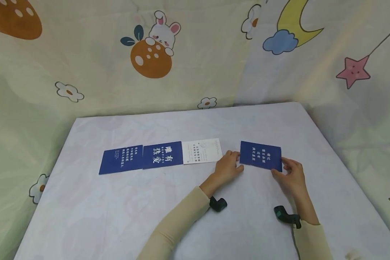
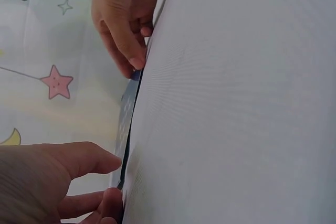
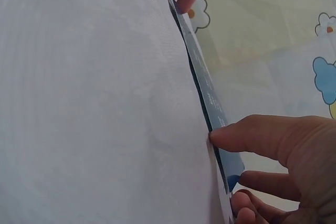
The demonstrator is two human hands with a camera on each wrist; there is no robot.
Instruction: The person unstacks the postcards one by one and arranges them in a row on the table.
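A blue card with white lettering (image 1: 261,155) lies at the right end of a row of cards, a gap separating it from the others. My left hand (image 1: 228,167) holds its left edge, the thumb at the near corner. At the right edge my right hand (image 1: 290,176) pinches it, the thumb by the near right corner. Both wrist views show this card edge-on, as a thin bluish strip (image 3: 207,90) between the two hands. Left of my left hand lies a white printed card (image 1: 201,151), its right edge close to the fingers.
Two more blue cards continue the row leftward: one with large characters (image 1: 163,155) and one with smaller text (image 1: 121,159). They lie on a white-covered table (image 1: 117,216). A patterned cloth (image 1: 195,54) hangs behind and at the sides. A dark wrist device (image 1: 218,204) sits on each arm.
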